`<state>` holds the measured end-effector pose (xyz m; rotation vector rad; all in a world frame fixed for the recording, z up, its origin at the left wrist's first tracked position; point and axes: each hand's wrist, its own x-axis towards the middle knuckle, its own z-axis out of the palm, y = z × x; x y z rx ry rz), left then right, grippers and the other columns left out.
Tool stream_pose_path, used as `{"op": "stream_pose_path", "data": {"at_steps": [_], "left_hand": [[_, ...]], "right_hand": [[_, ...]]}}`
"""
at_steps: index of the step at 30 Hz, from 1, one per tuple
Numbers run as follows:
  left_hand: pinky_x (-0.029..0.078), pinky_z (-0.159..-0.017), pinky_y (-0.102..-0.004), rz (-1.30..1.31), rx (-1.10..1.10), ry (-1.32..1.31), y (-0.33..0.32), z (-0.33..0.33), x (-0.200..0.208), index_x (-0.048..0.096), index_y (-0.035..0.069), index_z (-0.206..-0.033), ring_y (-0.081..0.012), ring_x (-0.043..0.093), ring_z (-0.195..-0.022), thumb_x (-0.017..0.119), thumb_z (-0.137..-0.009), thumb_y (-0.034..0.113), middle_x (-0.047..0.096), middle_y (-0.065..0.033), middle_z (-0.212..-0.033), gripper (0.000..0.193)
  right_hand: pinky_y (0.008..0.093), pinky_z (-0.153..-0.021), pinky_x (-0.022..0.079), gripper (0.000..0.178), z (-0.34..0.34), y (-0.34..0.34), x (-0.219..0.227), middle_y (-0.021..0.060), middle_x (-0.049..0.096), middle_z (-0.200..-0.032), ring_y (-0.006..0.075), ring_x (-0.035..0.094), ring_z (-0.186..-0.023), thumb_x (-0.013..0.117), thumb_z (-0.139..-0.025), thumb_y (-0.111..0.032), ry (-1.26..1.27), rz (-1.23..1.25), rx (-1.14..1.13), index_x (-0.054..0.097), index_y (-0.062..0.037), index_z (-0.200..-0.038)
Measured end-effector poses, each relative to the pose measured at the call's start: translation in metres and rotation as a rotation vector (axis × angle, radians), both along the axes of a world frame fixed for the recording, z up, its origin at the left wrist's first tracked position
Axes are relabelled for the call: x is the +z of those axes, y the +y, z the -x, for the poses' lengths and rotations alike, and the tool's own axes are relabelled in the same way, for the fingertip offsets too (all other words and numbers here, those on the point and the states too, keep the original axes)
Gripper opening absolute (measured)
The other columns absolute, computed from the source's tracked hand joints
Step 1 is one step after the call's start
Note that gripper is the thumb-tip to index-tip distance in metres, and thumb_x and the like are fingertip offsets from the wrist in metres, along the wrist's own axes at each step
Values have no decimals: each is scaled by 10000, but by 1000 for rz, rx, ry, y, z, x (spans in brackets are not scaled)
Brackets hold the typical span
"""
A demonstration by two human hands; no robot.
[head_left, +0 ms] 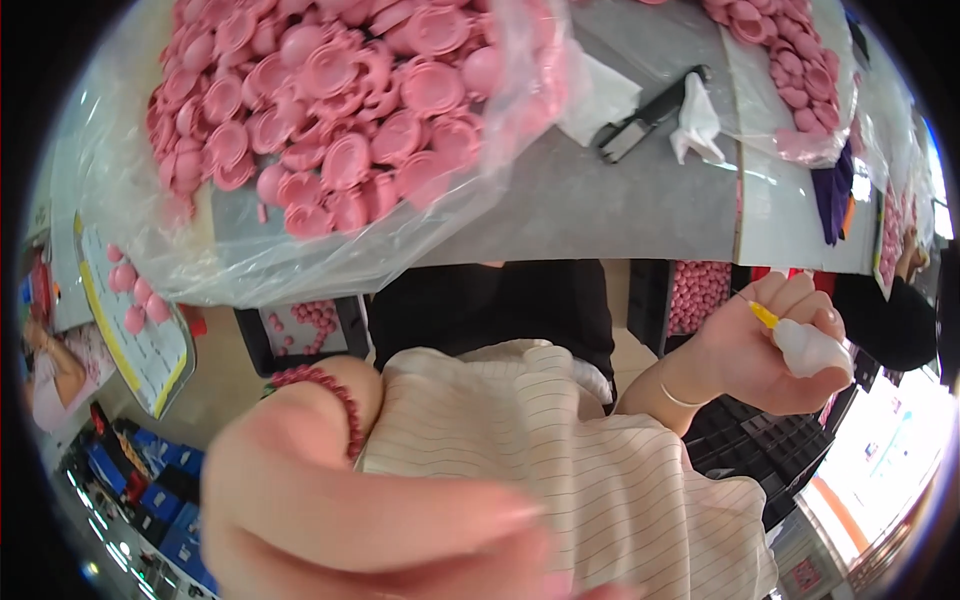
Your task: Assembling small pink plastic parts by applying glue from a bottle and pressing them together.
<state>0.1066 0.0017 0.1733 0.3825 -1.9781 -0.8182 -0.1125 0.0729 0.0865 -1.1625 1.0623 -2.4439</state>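
Observation:
My left hand, wearing a red bead bracelet, is very large and blurred close in front of me. Its fingers bend inward, and their tips are smeared or cut off by the lower edge, so I cannot tell whether it holds anything. Out to the right, my right hand is raised with its fingers curled around a wad of white cloth. A narrow yellow piece pokes out between the fingers beside the cloth. Ahead, a clear plastic bag lies on the table, full of round pink plastic parts.
On the grey table lie a black tool with a metal end and a crumpled white cloth. More pink parts sit at the far right. Black crates stand below the table edge. A clipboard is at left.

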Motion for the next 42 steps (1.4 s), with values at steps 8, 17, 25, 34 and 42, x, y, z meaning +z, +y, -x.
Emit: {"op": "stream_pose_path", "data": {"at_steps": [8,17,25,34,42], "left_hand": [[408,-561,-251,-243,-521,-64,-16,10,-84,632,108,-739,-117,496,-501,609,-603,47,597,-63,-704,151],[463,-702,-256,-1401,-542,355,3,29,-89,498,-52,-1024,-142,545,-822,555,-687,-41,516,-147,-1034,341],[447,-799,-288,-1317,-501,427,7,35,-89,407,-62,-1103,-166,517,-950,517,-721,-94,450,-193,-1138,399],[483,-752,-341,-1222,-418,389,8,34,-97,404,-45,-1024,-217,559,-880,629,-697,27,484,-271,-1047,403],[478,-739,-331,-1247,-421,418,10,32,-99,410,-43,-1018,-229,566,-867,633,-695,30,495,-268,-1037,399]], "right_hand": [[235,-397,143,441,-3,-3,0,-18,282,-476,86,229,-441,439,-780,-416,-40,-18,90,568,4,-827],[226,-391,159,463,-12,-3,5,-3,312,-525,89,248,-447,438,-779,-461,-168,-22,-9,537,-10,-823],[237,-394,225,560,-23,-8,9,44,411,-624,115,324,-480,409,-782,-529,81,67,68,520,17,-831],[250,-369,325,500,-26,-4,15,137,579,-730,144,444,-474,429,-812,-457,502,-65,152,539,23,-725],[221,-324,300,533,-38,-8,9,93,591,-644,115,410,-380,471,-766,-496,502,-117,71,527,34,-758]]}}
